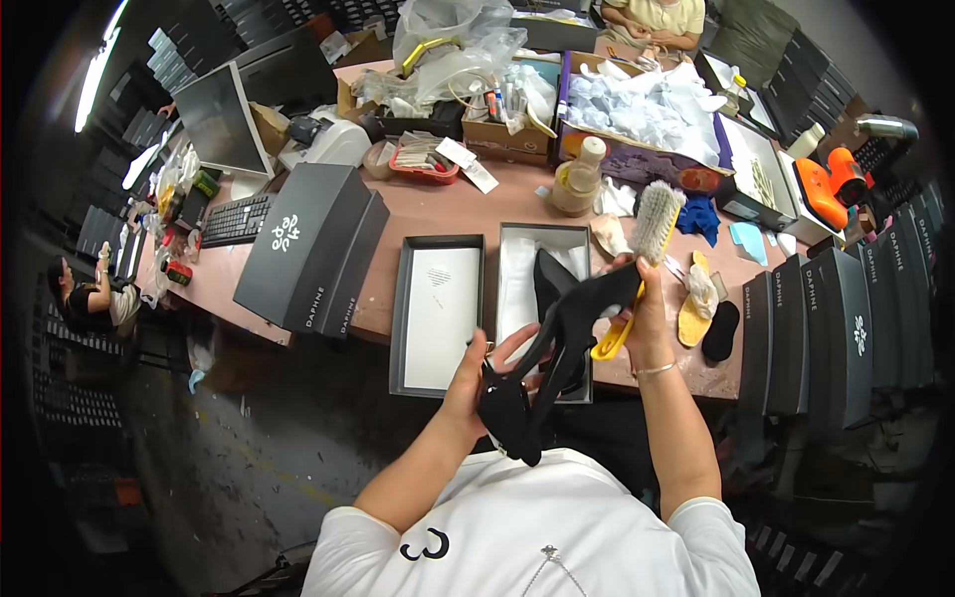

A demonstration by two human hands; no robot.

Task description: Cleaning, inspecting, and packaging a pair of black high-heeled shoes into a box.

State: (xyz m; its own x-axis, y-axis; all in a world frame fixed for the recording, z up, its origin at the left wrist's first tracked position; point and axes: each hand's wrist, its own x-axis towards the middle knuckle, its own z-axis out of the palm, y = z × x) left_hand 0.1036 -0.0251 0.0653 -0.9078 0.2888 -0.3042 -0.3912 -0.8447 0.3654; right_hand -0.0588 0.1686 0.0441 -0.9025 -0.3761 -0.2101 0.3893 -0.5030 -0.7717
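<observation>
My left hand [482, 370] grips the toe end of a black high-heeled shoe [557, 343], held up in front of my chest with its heel pointing toward the table. My right hand [649, 308] holds a yellow-handled brush [649, 239] with pale bristles pointing up, and its fingers also touch the shoe's heel part. Just behind the shoe lies an open shoe box [517, 249] lined with white paper, with a second black shoe [549, 279] inside. The box's lid [438, 313] lies upturned to its left.
Stacked dark shoe boxes [313, 249] sit left on the brown table [507, 204], more boxes [836, 328] stand right. Insoles [696, 308], a blue cloth [701, 217], a glue jar [579, 179], cartons of tissue paper, a keyboard [237, 219] and monitor lie beyond. Other people sit far left and top.
</observation>
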